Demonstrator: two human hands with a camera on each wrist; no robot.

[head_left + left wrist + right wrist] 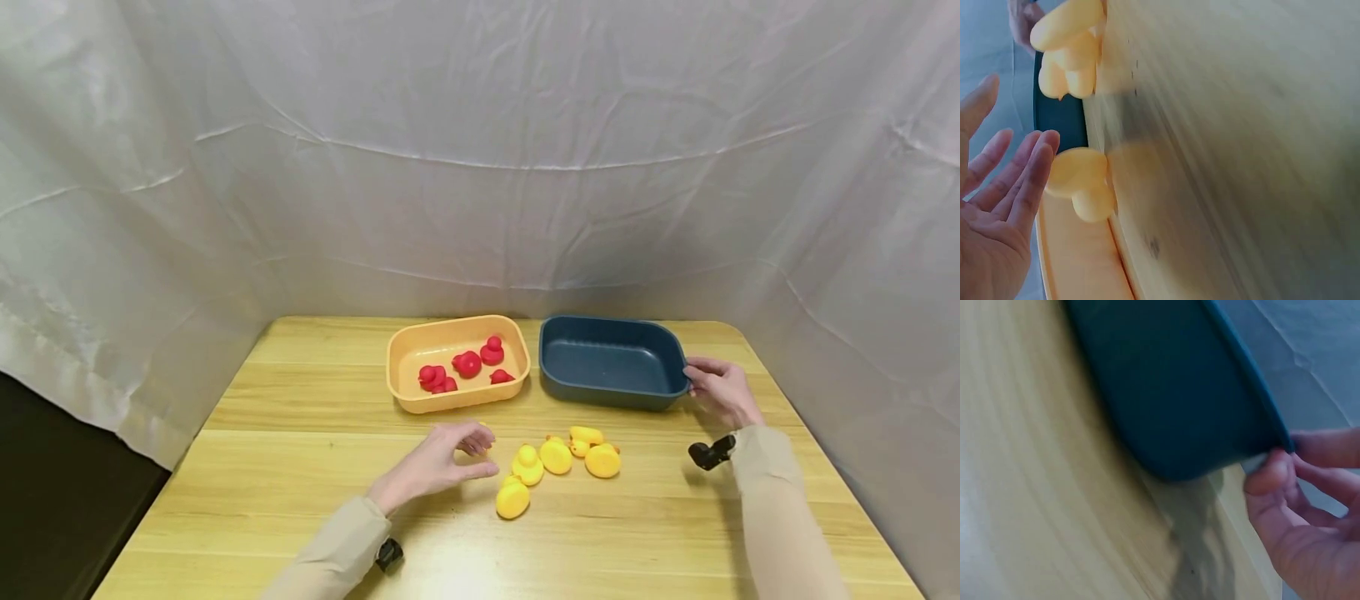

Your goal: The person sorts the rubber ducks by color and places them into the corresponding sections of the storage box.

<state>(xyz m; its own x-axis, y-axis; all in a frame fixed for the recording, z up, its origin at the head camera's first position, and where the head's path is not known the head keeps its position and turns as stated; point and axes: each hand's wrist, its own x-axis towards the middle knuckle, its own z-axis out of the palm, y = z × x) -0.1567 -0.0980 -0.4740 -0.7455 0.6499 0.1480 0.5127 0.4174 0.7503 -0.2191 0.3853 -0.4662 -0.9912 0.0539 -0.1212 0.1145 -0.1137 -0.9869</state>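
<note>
Five yellow toy ducks (556, 455) lie plainly in view in a loose curve on the near middle of the pale wooden worktop (300, 467); one at the right, far end of it is tipped over. A little more yellow shows behind the fingers of the left hand (431, 462), which is held just left of the ducks, thumb and fingers spread apart and gripping nothing. From its wrist I see a yellow duck (1082, 181) right by the fingertips, though I can't tell whether they touch. Farther off, left of the middle, sits an orange tray (450, 404) with five red toy ducks (467, 364) inside. Just right of it stands a dark blue tray (607, 360), and the right hand (718, 390) pinches its right-hand rim between thumb and fingers. Both forearms wear beige sleeves (772, 479), and pale grey sheeting (480, 167) hangs behind the worktop.
</note>
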